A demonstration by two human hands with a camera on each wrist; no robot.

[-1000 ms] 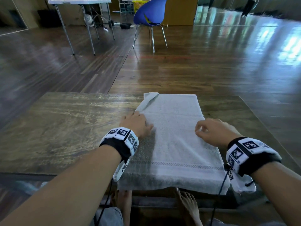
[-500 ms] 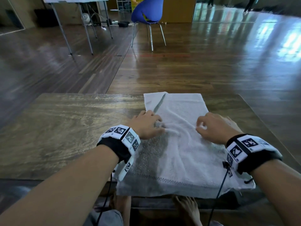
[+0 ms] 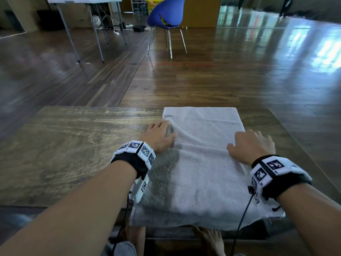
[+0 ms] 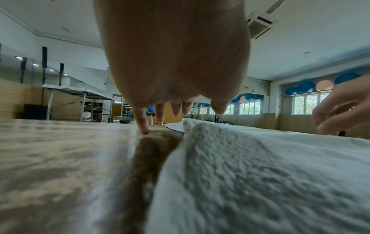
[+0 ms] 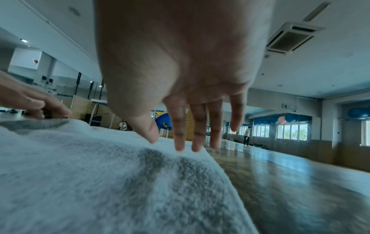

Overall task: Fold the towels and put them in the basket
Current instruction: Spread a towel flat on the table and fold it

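A white terry-cloth towel (image 3: 203, 163), spread as a long rectangle, is laid on the right half of a worn brown wooden table (image 3: 73, 148), with its far end near the table's far edge and its near end hanging slightly over the near edge. Soft creases are seen across its middle, and a low ridge is raised along its left side in the left wrist view. The left hand (image 3: 158, 137) is placed at the towel's left edge, palm down with fingers extended and spread; one of its fingertips (image 4: 143, 130) is seen touching the bare table just beside the cloth, and nothing is grasped by it. The right hand (image 3: 252, 145) is laid flat near the towel's right edge, fingers straight and pointing away from the person; its fingertips (image 5: 179, 147) are pressed onto the cloth at the edge, and no fold is pinched or enclosed by it. Both wrists are wrapped in black bands carrying white blocks with black square markers. Beyond the table, a glossy dark wooden floor (image 3: 221, 80) is seen, on which a blue plastic chair with metal legs (image 3: 166, 17) is standing. To the left of the chair, a pale folding table with grey metal legs (image 3: 86, 2) is set. A yellow basket-like object (image 3: 154, 3) is partly hidden behind the chair; whether it is the task's basket cannot be told.
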